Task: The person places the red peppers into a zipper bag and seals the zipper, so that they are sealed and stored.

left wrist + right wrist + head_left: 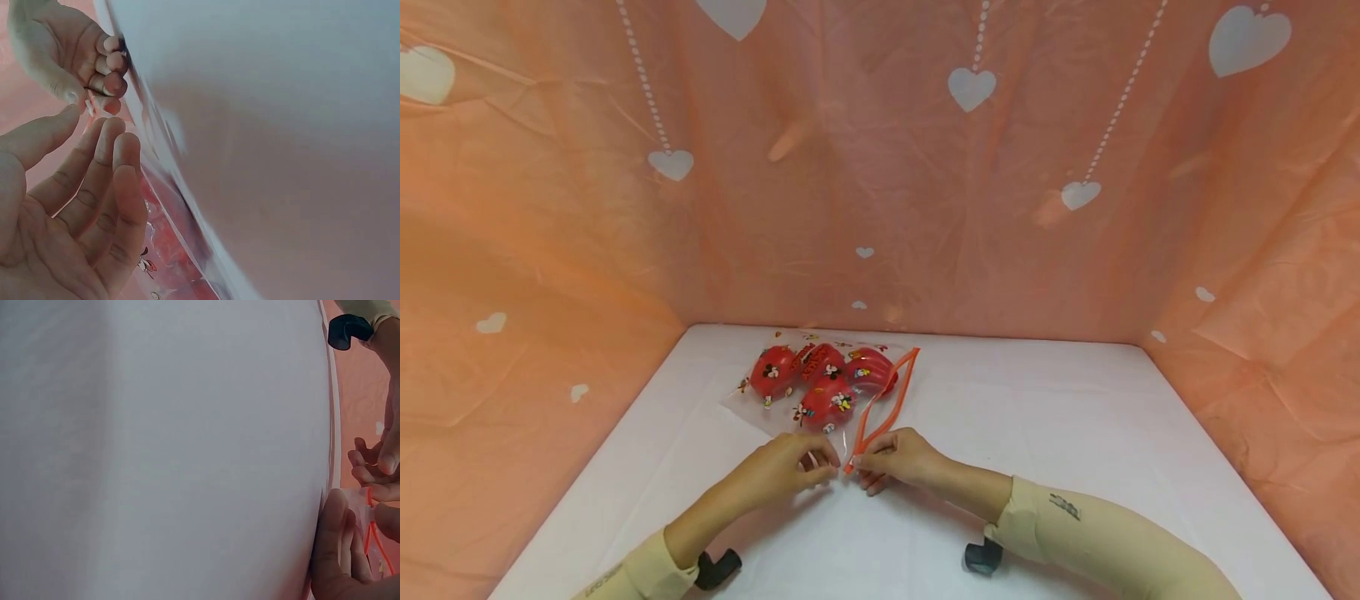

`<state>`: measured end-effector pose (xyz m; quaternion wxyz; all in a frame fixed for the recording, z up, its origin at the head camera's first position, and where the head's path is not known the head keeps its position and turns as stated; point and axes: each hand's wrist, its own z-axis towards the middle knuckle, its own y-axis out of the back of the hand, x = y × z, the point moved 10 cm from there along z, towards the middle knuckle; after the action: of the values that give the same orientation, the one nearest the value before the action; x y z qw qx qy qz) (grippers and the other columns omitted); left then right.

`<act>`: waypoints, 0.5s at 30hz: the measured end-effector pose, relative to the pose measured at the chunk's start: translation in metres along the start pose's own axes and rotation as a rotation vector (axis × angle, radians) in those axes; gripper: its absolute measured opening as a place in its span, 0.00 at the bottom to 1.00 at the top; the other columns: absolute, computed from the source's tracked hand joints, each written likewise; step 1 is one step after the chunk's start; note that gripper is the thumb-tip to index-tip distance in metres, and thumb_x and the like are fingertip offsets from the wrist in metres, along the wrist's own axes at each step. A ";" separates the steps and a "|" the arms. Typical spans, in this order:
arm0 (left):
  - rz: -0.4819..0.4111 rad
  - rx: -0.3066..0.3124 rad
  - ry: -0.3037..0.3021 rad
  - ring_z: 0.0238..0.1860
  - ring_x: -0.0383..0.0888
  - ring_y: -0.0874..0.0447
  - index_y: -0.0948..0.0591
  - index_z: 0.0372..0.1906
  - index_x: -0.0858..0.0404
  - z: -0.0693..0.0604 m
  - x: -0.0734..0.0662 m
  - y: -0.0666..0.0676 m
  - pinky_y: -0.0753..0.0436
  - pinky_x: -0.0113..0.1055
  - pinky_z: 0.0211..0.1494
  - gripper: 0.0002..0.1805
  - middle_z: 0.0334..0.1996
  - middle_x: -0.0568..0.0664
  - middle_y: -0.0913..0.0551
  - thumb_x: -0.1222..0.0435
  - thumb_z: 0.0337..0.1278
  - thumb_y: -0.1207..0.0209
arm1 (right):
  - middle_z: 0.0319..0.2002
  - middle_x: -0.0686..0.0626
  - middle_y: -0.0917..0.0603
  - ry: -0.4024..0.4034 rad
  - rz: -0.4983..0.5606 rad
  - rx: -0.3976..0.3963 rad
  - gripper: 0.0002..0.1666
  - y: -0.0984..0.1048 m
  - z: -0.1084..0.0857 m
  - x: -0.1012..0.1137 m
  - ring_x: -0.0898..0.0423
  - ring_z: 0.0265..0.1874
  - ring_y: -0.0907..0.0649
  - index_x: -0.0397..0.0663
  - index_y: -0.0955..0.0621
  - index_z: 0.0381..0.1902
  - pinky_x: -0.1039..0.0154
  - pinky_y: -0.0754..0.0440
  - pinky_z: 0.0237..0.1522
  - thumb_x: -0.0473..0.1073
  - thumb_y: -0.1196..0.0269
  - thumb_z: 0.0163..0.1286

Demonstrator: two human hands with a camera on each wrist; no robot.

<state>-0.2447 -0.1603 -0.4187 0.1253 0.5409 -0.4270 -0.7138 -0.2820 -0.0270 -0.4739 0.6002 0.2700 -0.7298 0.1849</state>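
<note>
A clear zip bag [780,418] with printed cartoon figures lies on the table, holding several rounded red things [825,406]. Its orange-red zip strip [904,392] runs along the right side, with the two edges parted in the middle. My right hand [901,458] pinches the near end of that strip between thumb and fingers. Just left of that end is my left hand [790,468], fingers loosely bent and nothing held. In the left wrist view, a gap shows between the left hand's [81,206] thumb and fingers. The bag partly hides the red things' exact kind.
The bag rests on a white-covered table [1037,400]. Orange-pink curtains [925,208] with white hearts enclose its back and sides. Black wrist mounts [983,557] stick out below both cream sleeves [1097,533].
</note>
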 end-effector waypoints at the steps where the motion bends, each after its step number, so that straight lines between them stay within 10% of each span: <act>1: 0.002 0.000 -0.001 0.34 0.33 0.17 0.11 0.41 0.56 0.000 0.000 -0.001 0.19 0.31 0.38 0.02 0.32 0.38 0.13 0.63 0.69 0.30 | 0.35 0.34 0.09 -0.001 0.006 -0.001 0.10 0.000 0.000 0.000 0.57 0.25 0.11 0.27 0.13 0.42 0.57 0.08 0.37 0.34 0.31 0.76; 15: 0.027 -0.002 0.045 0.32 0.31 0.20 0.13 0.35 0.51 -0.004 0.005 -0.006 0.20 0.31 0.33 0.04 0.30 0.35 0.15 0.60 0.68 0.29 | 0.32 0.33 0.10 0.025 0.045 0.012 0.06 -0.002 0.001 0.002 0.57 0.25 0.11 0.24 0.17 0.41 0.55 0.08 0.38 0.28 0.33 0.75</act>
<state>-0.2412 -0.1621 -0.4264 0.1450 0.5508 -0.4307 -0.7001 -0.2815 -0.0298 -0.4718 0.6032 0.2549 -0.7271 0.2062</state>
